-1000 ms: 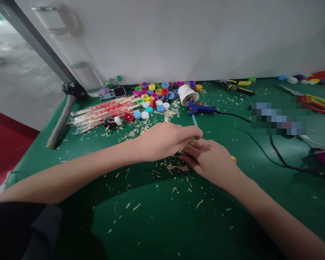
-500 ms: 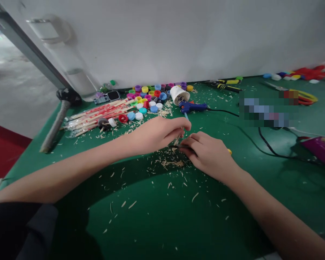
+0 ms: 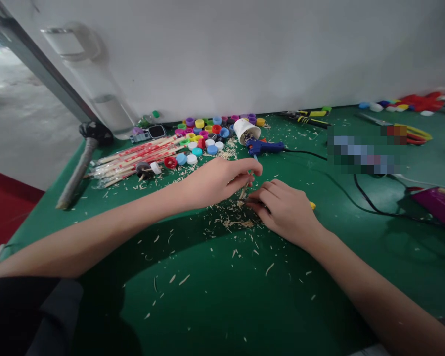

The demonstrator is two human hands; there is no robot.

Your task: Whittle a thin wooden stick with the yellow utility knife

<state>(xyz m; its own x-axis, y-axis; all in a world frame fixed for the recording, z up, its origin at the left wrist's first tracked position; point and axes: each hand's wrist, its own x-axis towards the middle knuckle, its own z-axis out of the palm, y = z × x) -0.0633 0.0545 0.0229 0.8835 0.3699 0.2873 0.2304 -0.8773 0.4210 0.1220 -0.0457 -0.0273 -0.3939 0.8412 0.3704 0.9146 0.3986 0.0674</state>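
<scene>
I see grips newly parted: left grip point(image 3: 222, 182) pinches stick point(image 3: 244, 191), likely now exposed to tool point(image 3: 248, 200) in right grip point(image 3: 286, 210).

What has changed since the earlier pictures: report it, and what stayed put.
The left hand and right hand, overlapping in view a second ago, have drawn slightly apart sideways. Between them now show a wooden stick in the left and a thin dark tool in the right. No visible grab or release. Hot glue gun, white cup and bottle caps stayed put.

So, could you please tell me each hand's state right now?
Left hand: closed on a thin pale stick.
Right hand: closed on a thin dark tool.
</scene>
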